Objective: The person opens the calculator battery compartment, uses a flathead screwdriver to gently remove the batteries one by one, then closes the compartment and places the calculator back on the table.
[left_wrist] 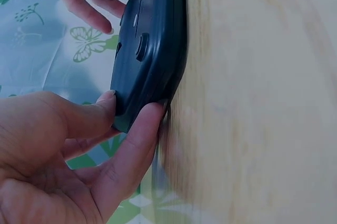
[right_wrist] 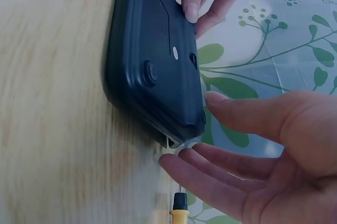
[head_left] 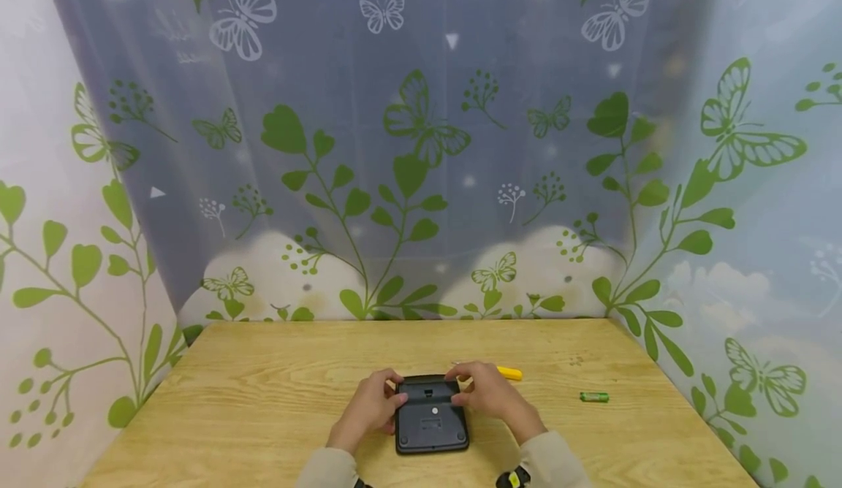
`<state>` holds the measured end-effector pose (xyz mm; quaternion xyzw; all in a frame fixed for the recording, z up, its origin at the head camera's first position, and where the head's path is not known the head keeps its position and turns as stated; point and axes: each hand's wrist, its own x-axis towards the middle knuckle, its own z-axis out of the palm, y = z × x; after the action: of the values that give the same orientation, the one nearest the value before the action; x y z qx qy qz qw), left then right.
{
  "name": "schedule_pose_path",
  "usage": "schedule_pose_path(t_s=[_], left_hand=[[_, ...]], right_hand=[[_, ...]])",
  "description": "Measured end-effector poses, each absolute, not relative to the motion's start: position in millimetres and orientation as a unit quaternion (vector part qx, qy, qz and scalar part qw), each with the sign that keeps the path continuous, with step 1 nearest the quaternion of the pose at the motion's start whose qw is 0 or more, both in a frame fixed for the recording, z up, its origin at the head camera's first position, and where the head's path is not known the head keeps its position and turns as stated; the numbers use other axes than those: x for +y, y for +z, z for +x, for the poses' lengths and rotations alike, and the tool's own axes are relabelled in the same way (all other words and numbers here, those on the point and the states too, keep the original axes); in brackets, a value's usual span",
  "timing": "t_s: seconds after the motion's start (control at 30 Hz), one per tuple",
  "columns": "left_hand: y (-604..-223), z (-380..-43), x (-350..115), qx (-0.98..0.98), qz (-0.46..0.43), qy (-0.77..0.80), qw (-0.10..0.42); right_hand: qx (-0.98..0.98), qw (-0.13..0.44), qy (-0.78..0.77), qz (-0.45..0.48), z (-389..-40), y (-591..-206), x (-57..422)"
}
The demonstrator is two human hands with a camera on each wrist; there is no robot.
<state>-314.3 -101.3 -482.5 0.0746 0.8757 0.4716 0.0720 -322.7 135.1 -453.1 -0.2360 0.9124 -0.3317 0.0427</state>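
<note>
A black, flat device that looks like a desk calculator lies back side up on the wooden table, with rubber feet, a small white dot and a recess showing. My left hand grips its left edge, thumb on the back and a finger against the side, as the left wrist view shows. On the other side is my right hand, thumb and fingers spread around the far right corner. In the right wrist view its fingers look loose, with the thumb close to the edge. The device's front is hidden.
Behind the right hand lies a screwdriver with a yellow handle. Farther right on the table is a green battery. Patterned curtains hang around the back and sides.
</note>
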Motion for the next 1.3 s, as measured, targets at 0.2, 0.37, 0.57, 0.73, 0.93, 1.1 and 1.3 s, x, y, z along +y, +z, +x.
schedule_pose_path(t_s=[0.2,0.37,0.57,0.73,0.93,1.1,1.3], left_hand=[[-484.0,-314.2,-101.9,0.875,0.072,0.473,0.076],[-481.3,-314.3,-102.7,0.875,0.079,0.473,0.071],[-478.2,-310.7,-102.7,0.874,0.078,0.475,0.068],[-475.6,-308.6,-102.8,0.874,0.057,0.476,0.076],[-473.6,-308.8,-102.8,0.877,0.039,0.471,0.086],[-472.5,-308.6,-103.5,0.881,0.036,0.463,0.094],[-471.1,-307.4,-104.6,0.897,0.030,0.430,0.097]], right_hand=[[0.909,0.036,-0.343,-0.233,-322.6,-458.6,131.6],[0.911,0.028,-0.343,-0.229,-321.8,-457.4,130.1],[0.912,0.037,-0.345,-0.217,-322.3,-458.7,130.5],[0.913,0.038,-0.347,-0.212,-323.4,-462.0,129.4],[0.907,0.059,-0.372,-0.189,-322.6,-463.8,127.8],[0.904,0.065,-0.384,-0.178,-320.9,-464.2,127.0],[0.907,0.065,-0.380,-0.169,-318.8,-461.8,124.8]])
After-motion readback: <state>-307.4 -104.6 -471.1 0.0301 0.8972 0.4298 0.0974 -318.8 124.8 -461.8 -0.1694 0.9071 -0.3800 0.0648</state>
